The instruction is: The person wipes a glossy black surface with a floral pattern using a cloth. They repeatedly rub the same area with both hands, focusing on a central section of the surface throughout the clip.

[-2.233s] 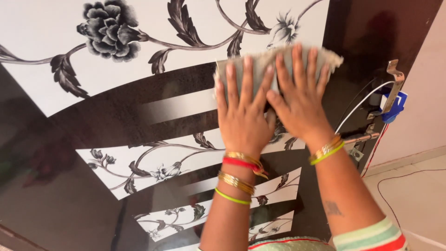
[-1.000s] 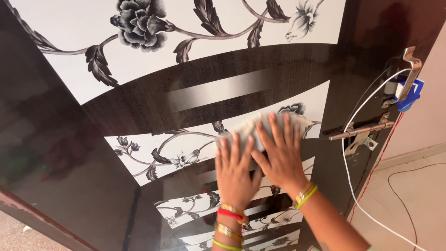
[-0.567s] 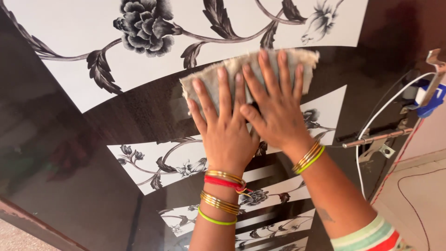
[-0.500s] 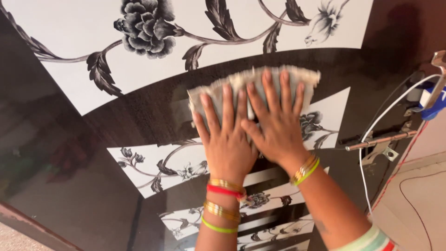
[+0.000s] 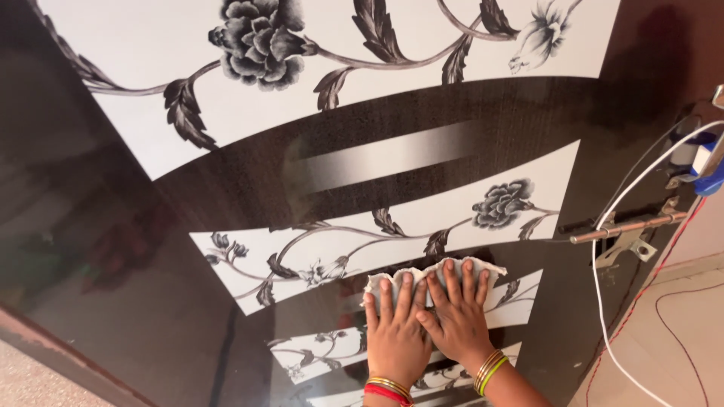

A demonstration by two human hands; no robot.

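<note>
Head camera shows both hands flat, fingers spread, gripping nothing: the left hand (image 5: 395, 332) and right hand (image 5: 457, 320) press a pale cleaning cloth (image 5: 434, 272) against the lower part of a glossy floral door (image 5: 226, 188), well apart from the latch bolt (image 5: 626, 224).

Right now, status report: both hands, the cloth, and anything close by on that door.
Left hand and right hand flat, side by side, pressing cloth on glossy floral door. Latch bolt and white cable to the right, apart.
</note>
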